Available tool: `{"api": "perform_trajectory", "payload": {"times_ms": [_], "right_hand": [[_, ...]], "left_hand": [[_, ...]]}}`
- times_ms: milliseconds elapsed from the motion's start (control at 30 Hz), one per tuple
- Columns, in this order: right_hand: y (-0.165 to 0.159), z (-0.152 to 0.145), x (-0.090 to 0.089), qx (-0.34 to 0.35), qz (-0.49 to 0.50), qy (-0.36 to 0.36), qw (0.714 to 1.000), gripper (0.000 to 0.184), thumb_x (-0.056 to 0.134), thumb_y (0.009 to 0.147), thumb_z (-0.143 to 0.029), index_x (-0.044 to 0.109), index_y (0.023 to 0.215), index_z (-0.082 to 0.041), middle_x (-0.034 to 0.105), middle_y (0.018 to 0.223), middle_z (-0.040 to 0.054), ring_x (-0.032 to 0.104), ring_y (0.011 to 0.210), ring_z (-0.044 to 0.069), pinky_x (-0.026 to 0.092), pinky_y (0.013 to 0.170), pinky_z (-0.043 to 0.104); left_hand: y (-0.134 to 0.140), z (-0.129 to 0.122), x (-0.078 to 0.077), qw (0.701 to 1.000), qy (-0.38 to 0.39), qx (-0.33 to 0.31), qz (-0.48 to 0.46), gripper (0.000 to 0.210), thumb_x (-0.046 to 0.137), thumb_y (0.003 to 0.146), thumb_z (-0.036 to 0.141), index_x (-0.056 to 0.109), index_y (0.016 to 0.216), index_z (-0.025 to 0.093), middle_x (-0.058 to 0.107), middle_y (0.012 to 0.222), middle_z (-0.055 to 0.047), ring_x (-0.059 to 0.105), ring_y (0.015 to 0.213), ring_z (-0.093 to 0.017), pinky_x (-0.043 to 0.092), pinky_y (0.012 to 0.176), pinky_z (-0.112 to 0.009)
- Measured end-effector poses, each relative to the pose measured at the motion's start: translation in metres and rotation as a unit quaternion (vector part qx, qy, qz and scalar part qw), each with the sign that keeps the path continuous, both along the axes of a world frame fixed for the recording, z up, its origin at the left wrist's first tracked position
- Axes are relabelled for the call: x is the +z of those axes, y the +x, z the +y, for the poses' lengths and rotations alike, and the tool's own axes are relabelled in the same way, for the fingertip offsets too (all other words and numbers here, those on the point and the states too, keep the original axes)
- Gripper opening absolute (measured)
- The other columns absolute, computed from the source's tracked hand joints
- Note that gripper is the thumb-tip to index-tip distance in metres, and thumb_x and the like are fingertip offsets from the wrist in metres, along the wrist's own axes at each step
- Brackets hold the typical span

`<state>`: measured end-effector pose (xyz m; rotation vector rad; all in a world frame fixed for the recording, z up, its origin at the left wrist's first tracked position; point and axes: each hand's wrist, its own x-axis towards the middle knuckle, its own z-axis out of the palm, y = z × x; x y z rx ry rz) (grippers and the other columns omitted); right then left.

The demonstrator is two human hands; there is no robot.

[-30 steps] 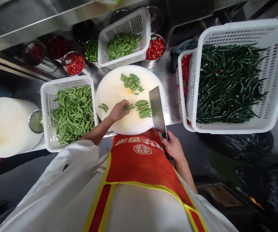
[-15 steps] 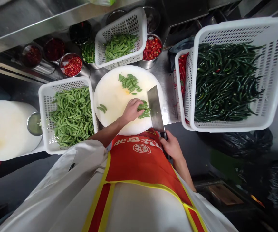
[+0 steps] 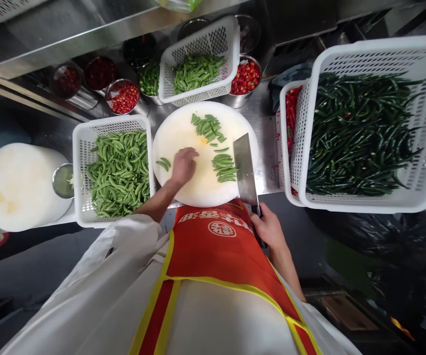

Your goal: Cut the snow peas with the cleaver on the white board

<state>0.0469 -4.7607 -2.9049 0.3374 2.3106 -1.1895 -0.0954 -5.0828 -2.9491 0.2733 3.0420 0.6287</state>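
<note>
On the round white cutting board (image 3: 198,187), a row of green pea pods (image 3: 224,168) lies side by side, with one loose pod just above it. My right hand (image 3: 270,227) grips the handle of a cleaver (image 3: 246,165), whose broad blade stands along the right end of the row. Left of that row, my left hand (image 3: 185,165) is over the board, slightly blurred, its fingers partly extended and nothing visible in them. Two pods (image 3: 164,163) lie near the board's left edge. A pile of cut pod pieces (image 3: 208,128) sits toward the back.
A white basket of whole pods (image 3: 78,172) stands left, and another basket (image 3: 198,96) holds pods behind the board. Metal containers hold chopped red chillies (image 3: 124,98) and red pieces (image 3: 246,78). Right, a large basket (image 3: 368,201) holds dark green chillies. Far left is another round board (image 3: 23,182).
My left hand has let go of the row of pods and moved left across the board. The cleaver stays beside the row. The whole view has shifted slightly.
</note>
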Motion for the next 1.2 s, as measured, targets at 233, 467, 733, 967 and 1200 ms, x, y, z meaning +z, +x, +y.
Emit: {"api": "perform_trajectory", "payload": {"times_ms": [233, 467, 733, 967, 1200], "right_hand": [[-0.003, 0.000, 0.000, 0.009, 0.019, 0.009, 1.000, 0.027, 0.050, 0.081, -0.047, 0.058, 0.088, -0.022, 0.057, 0.064, -0.0020, 0.048, 0.058, 0.016, 0.037, 0.057, 0.027], [-0.003, -0.001, 0.001, 0.010, 0.024, 0.016, 1.000, 0.029, 0.049, 0.081, -0.046, 0.060, 0.092, -0.021, 0.057, 0.067, -0.0020, 0.047, 0.059, 0.016, 0.038, 0.059, 0.028], [-0.001, -0.003, 0.001, -0.001, 0.013, 0.010, 1.000, 0.024, 0.051, 0.081, -0.044, 0.059, 0.089, -0.022, 0.053, 0.061, -0.0042, 0.045, 0.055, 0.015, 0.034, 0.056, 0.027], [-0.001, -0.002, -0.001, 0.000, 0.033, 0.010, 0.999, 0.025, 0.052, 0.083, -0.043, 0.062, 0.090, -0.021, 0.058, 0.064, -0.0024, 0.049, 0.058, 0.016, 0.036, 0.058, 0.028], [-0.002, -0.001, -0.001, 0.008, 0.029, -0.002, 1.000, 0.026, 0.050, 0.085, -0.043, 0.062, 0.095, -0.022, 0.059, 0.060, -0.0028, 0.052, 0.056, 0.018, 0.040, 0.060, 0.028]], "left_hand": [[0.007, -0.108, 0.025, 0.972, -0.184, -0.098, -0.110, 0.048, 0.053, 0.077, 0.007, 0.069, 0.120, 0.020, 0.063, 0.132, -0.014, 0.057, 0.124, -0.033, 0.044, 0.105, -0.048], [0.012, -0.068, 0.020, 0.972, -0.164, -0.080, -0.151, 0.033, 0.059, 0.082, 0.017, 0.066, 0.114, 0.019, 0.065, 0.115, -0.013, 0.060, 0.110, -0.031, 0.052, 0.092, -0.041], [0.010, -0.024, 0.007, 0.981, -0.158, -0.028, -0.108, 0.028, 0.051, 0.090, 0.017, 0.063, 0.115, 0.016, 0.066, 0.115, -0.015, 0.061, 0.111, -0.030, 0.053, 0.090, -0.041], [-0.008, -0.015, 0.002, 0.987, -0.134, 0.017, -0.083, 0.024, 0.051, 0.090, 0.017, 0.065, 0.110, 0.017, 0.068, 0.109, -0.015, 0.066, 0.102, -0.030, 0.054, 0.085, -0.039], [-0.021, -0.021, -0.002, 0.994, -0.080, 0.064, -0.043, 0.024, 0.053, 0.087, 0.013, 0.063, 0.108, 0.018, 0.069, 0.108, -0.014, 0.067, 0.098, -0.028, 0.054, 0.087, -0.039]]}}
